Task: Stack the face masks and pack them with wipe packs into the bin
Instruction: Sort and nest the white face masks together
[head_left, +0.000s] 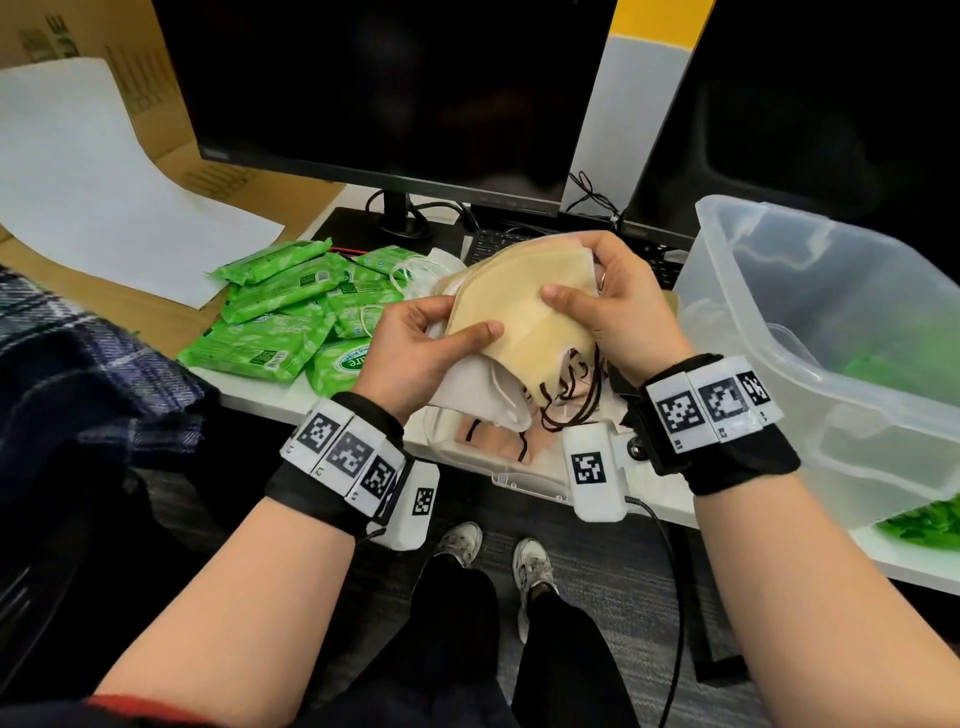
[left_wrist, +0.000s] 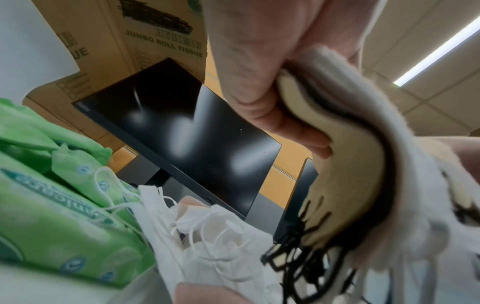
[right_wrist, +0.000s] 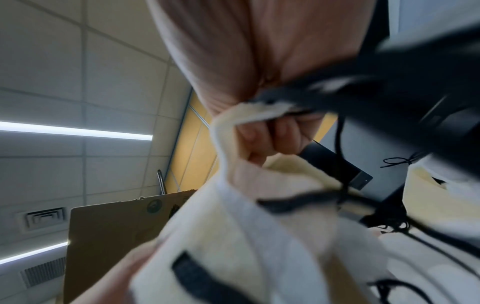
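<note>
**Both hands on the mask stack, above the desk edge**

You hold a stack of folded face masks, beige-yellow on top with white and pale pink layers beneath (head_left: 524, 317), between both hands, raised just above the near edge of the white desk (head_left: 291, 400). Your left hand (head_left: 415, 353) grips the stack's lower left side: thumb pressed on the top beige face, fingers (left_wrist: 259, 88) curled underneath. Your right hand (head_left: 618, 306) grips the upper right side: thumb on the top face, fingers (right_wrist: 262, 142) curled round the far edge. Dark brown ear loops (head_left: 571, 400) hang from the stack's lower end.

Below the stack, a shallow clear plastic tray (head_left: 524, 475) sits at the desk edge with pink masks lying in it. A loose heap of white masks with white ear loops (head_left: 421, 267) lies behind your left hand, touching the pile of green wipe packs (head_left: 291, 312) spread over the left part of the desk.

The large translucent plastic bin (head_left: 810, 332) stands to the right, near your right hand but apart from it; green packs show through its wall at the bottom.

Two dark monitors (head_left: 384, 88) stand behind, with a black keyboard (head_left: 498, 241) beneath them. A white paper sheet (head_left: 88, 192) lies over brown cardboard (head_left: 150, 78) at far left.
</note>
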